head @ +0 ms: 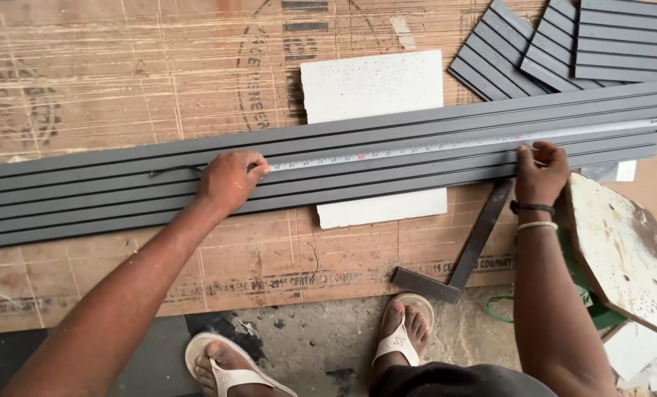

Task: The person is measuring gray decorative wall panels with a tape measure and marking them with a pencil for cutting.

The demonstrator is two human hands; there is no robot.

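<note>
Fluted panel (pixel 122 191) dark grey, ribbed; tape measure (pixel 417 149) silver-white; slab (pixel 373 88) white with black specks; plywood sheet (pixel 86 81) tan; sandals (pixel 398 342) white.

Matt grey ribbed panel (pixel 122 198), perhaps plastic, rough plywood sheet (pixel 86 81)

Printed plywood sheets (pixel 86 81) cover a stained concrete floor (pixel 321 345) in even daylight, with grey fluted offcuts (pixel 564 44) stacked at the far edge and a paint-spattered white board (pixel 623 250) alongside.

Grey fluted panel (pixel 122 191) runs off the left edge; tape measure (pixel 387 152) markings too small to read.
</note>
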